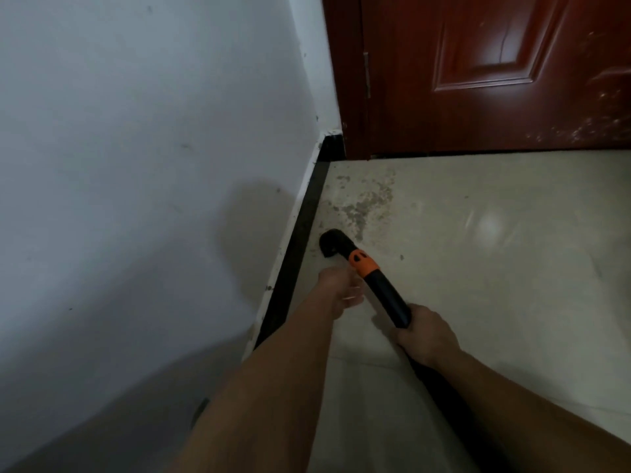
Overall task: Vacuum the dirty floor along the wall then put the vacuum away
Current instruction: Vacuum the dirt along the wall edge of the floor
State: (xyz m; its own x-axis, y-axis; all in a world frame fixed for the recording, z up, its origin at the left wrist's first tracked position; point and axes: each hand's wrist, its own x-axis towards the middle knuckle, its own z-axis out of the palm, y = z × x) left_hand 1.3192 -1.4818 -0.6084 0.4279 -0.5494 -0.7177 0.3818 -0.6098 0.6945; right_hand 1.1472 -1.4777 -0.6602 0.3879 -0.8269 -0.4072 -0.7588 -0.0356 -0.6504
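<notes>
Right hand (426,332) gripping black wand (386,298), orange collar (364,262)

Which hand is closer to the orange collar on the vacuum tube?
Left. The left hand is right beside the orange collar, just to its left; the right hand grips the black tube farther back, towards the person.

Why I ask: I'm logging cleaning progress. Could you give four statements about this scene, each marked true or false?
1. The right hand holds the wand. True.
2. The nozzle is raised against the door. False: it is down at the floor, beside the skirting.
3. Dirt lies ahead of the nozzle, towards the corner. True.
4. The door stands wide open. False: it looks closed.
</notes>
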